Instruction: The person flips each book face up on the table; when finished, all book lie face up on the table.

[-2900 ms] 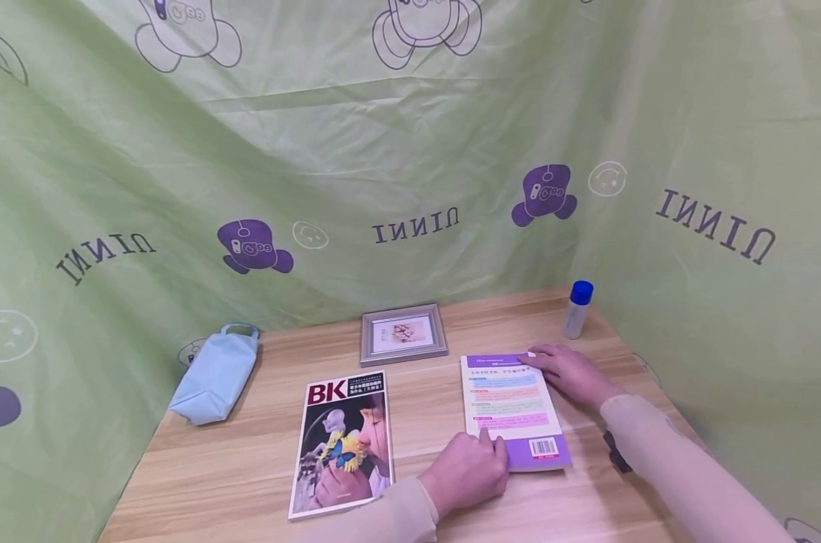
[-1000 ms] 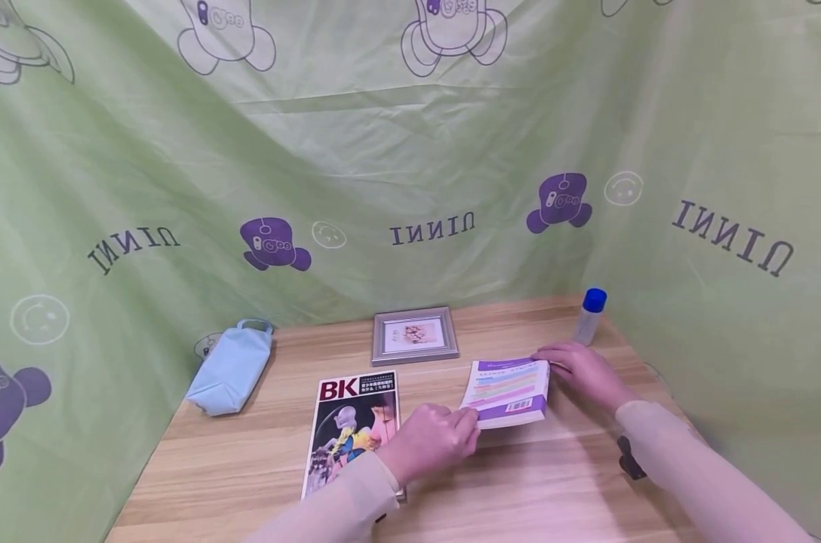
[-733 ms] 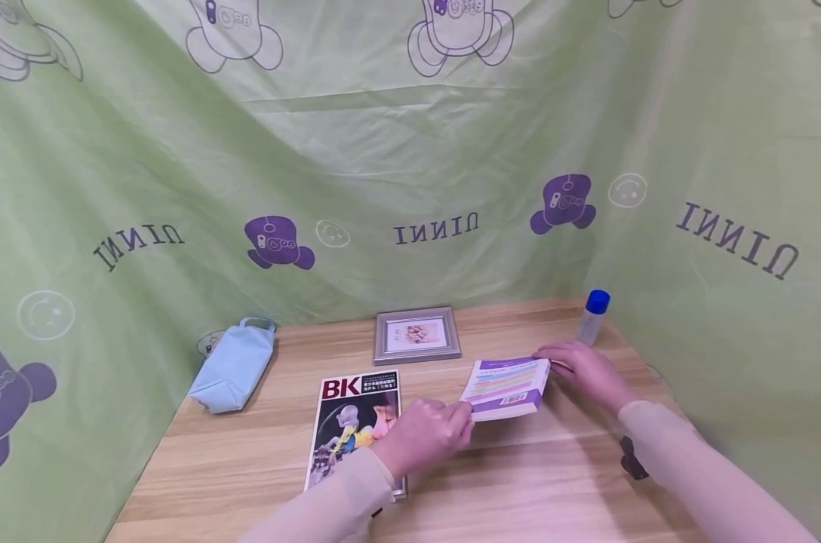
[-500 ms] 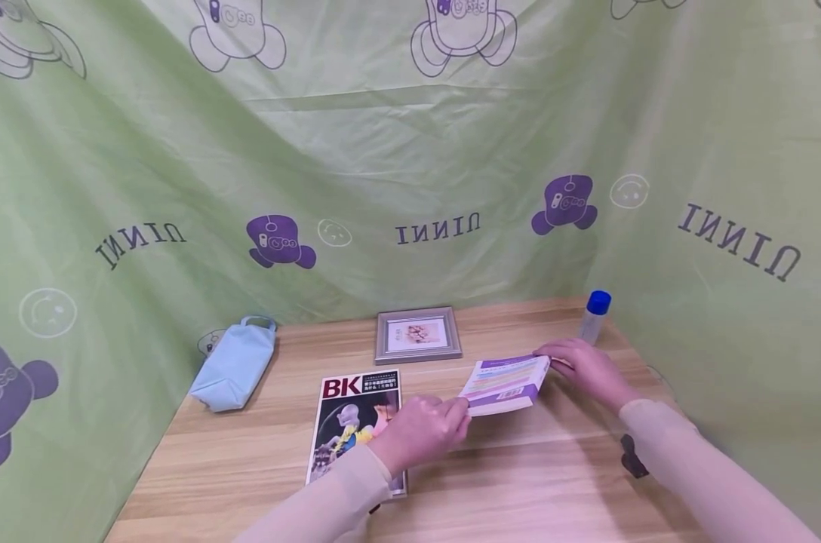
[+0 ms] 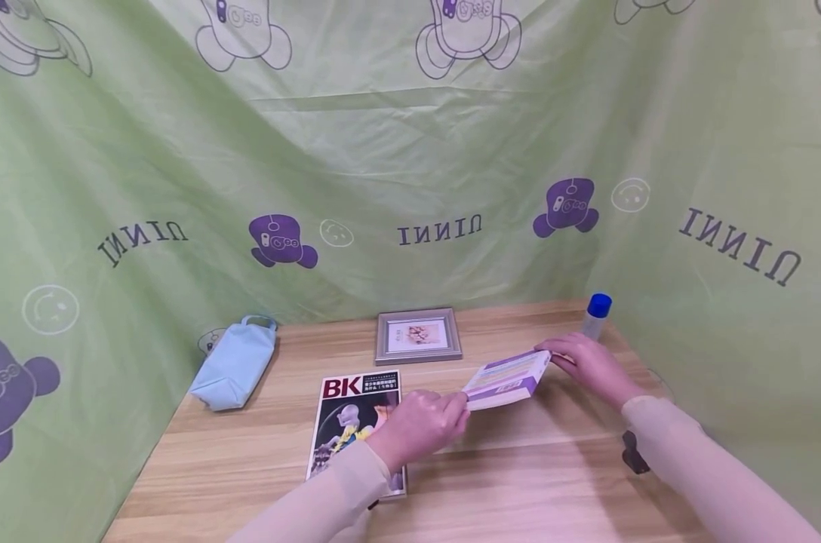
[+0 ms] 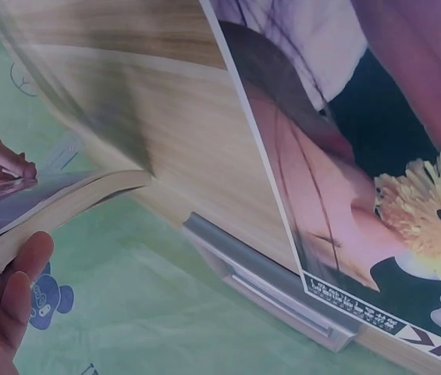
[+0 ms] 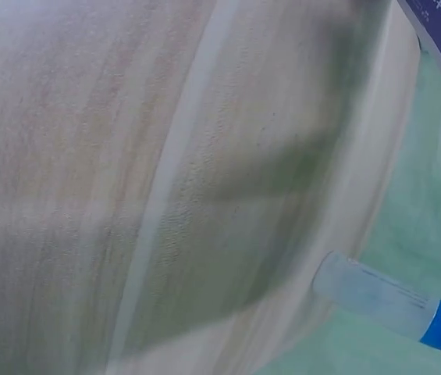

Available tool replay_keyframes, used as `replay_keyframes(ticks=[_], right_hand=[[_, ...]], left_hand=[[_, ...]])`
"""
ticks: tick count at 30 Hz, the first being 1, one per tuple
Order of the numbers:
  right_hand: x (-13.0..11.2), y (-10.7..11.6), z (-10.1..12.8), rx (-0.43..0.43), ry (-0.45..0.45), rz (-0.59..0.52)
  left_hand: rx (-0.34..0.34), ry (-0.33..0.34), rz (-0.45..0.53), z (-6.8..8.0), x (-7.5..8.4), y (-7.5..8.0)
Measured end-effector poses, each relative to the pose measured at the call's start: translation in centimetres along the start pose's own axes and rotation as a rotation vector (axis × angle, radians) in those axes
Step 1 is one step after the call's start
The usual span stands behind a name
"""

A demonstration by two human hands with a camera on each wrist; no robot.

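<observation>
1. A light blue pouch (image 5: 230,367) lay at the far left of the wooden table (image 5: 533,483), well apart from both hands.
2. A magazine (image 5: 353,422) lay flat, near and left of centre, with a silver picture frame (image 5: 417,335) beyond it.
3. The left hand (image 5: 420,426) hovered over the magazine's right edge, its fingers curled round the near left corner of the purple book (image 5: 505,375), thumb under it in the left wrist view (image 6: 9,308).
4. The book was held between the two hands, lifted off the table, its long axis running from near left to far right.
5. The right hand (image 5: 587,366) pinched the book's far right corner; both hands were equally close.
6. A blue-capped bottle (image 5: 595,315) stood just beyond the right hand.
</observation>
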State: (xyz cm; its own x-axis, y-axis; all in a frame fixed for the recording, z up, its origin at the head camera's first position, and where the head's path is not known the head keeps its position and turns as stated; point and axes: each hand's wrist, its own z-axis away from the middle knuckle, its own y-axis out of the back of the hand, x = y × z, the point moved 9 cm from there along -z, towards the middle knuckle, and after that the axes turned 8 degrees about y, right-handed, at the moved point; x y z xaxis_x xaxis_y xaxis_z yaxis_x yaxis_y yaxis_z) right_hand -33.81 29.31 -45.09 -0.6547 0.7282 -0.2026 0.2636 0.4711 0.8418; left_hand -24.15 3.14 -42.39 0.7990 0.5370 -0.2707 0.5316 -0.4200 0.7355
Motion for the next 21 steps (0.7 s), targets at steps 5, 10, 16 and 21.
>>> replay_keyframes(ticks=[5, 10, 16, 21], right_hand=[[0.1, 0.3, -0.1, 0.016, -0.007, -0.008], [-0.1, 0.8, -0.4, 0.066, 0.028, -0.004], [-0.8, 1.7, -0.8, 0.118, 0.069, 0.015], [-1.2, 2.3, -1.0, 0.133, 0.091, 0.029]], left_hand=[[0.010, 0.015, -0.003, -0.3, -0.5, 0.4], [0.021, 0.029, -0.013, -0.4, -1.0, 0.5], [0.057, 0.042, -0.008, -0.5, -1.3, 0.8], [0.079, 0.053, -0.003, -0.6, -1.6, 1.2]])
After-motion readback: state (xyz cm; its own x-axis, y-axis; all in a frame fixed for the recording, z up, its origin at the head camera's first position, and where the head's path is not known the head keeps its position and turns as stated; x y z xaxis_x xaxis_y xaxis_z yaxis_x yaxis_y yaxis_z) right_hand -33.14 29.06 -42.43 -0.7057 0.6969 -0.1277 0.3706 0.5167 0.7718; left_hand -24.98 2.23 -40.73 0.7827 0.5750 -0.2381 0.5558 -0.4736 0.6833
